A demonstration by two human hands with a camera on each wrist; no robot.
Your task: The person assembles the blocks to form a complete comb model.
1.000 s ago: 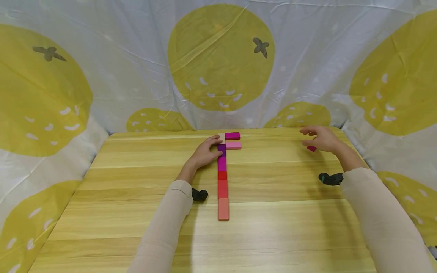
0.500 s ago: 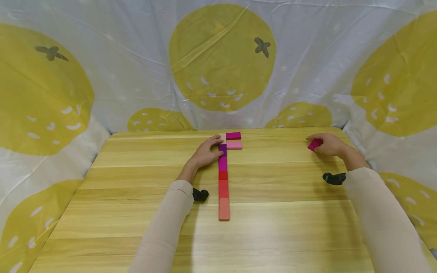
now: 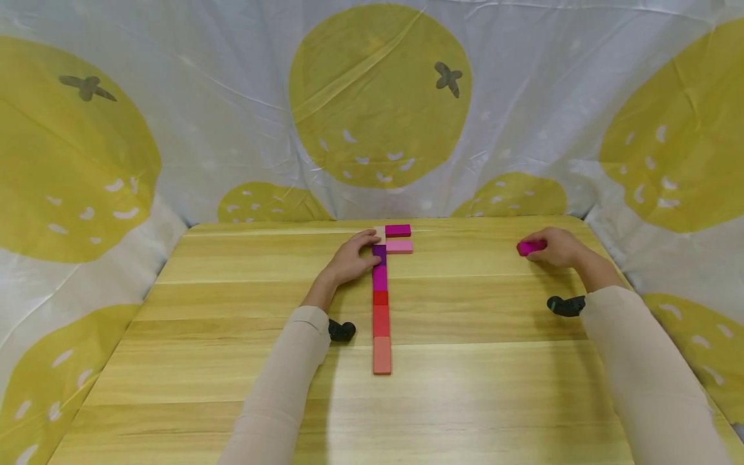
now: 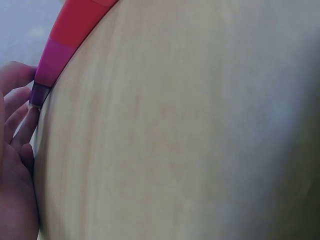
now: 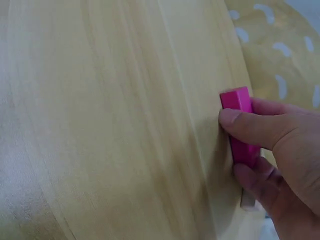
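Note:
My right hand (image 3: 555,247) pinches a magenta block (image 3: 531,248) at the table's far right. In the right wrist view, thumb and fingers close around that small oblong block. My left hand (image 3: 352,258) rests at the upper end of a straight row of flat blocks, its fingertips at a beige block (image 3: 380,236) and its thumb on a dark purple block (image 3: 380,252). Below these run a magenta-purple block (image 3: 380,279), a red block (image 3: 380,298), a lighter red block (image 3: 380,321) and a coral block (image 3: 382,355). A magenta block (image 3: 398,230) and a pink block (image 3: 399,247) project rightward from the row's top.
The wooden table (image 3: 465,387) ends at the back against a white curtain (image 3: 523,97) printed with yellow fruit. A greyish block (image 5: 248,199) shows partly behind the right fingers in the right wrist view. Dark wrist devices (image 3: 341,331) stick out from both sleeves.
My right hand has come down on the magenta block, taken hold of it and turned it, shifting slightly left. My left hand stays in place at the row.

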